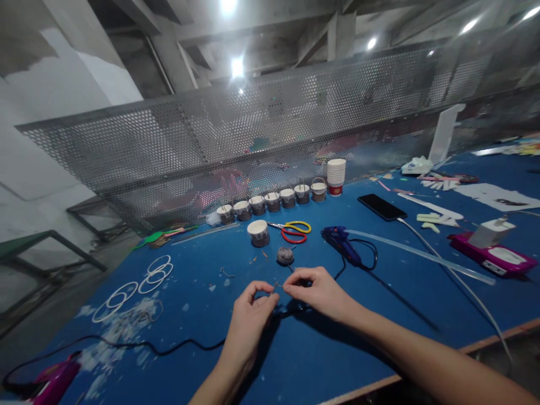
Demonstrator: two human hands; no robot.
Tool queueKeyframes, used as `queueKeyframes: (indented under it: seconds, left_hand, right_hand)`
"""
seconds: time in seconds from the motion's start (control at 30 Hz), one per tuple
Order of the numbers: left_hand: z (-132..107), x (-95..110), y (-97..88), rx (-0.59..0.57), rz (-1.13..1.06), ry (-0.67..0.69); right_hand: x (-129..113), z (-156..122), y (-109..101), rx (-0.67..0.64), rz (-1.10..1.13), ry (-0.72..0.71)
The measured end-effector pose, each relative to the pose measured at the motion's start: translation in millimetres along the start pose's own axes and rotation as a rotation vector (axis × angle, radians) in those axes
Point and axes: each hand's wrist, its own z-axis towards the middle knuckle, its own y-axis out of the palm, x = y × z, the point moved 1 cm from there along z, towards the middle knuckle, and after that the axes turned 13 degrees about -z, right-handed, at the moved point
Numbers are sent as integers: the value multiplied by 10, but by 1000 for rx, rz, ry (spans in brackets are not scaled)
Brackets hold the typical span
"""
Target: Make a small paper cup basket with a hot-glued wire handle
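Note:
My left hand [252, 315] and my right hand [316, 289] meet over the blue table [202, 315], fingertips pinched together on a thin short strand [278, 287] stretched between them. Both hands are closed in a pinch. Just beyond them lies a small grey ball of twine [285, 256]. A wrapped paper cup [258, 233] stands behind it, next to scissors [294, 230] with red and yellow handles. A blue glue gun [341, 242] lies to the right of my right hand.
A row of several wrapped cups [272, 201] and a stack of white cups [336, 176] stand along the perforated metal screen [253, 129]. White rings [139, 284] lie left. A phone [382, 206], long clear sticks [422, 254], a pink device [491, 256] and black cables sit around.

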Motion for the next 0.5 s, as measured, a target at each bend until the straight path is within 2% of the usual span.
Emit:
queueKeyframes:
  seconds: [0.23, 0.5]
  left_hand:
    - [-19, 37, 2, -41, 113, 98]
    - [6, -1, -22, -25, 95, 114]
  right_hand:
    - [1, 6, -15, 19, -21, -10]
    - [4, 6, -32, 21, -18, 0]
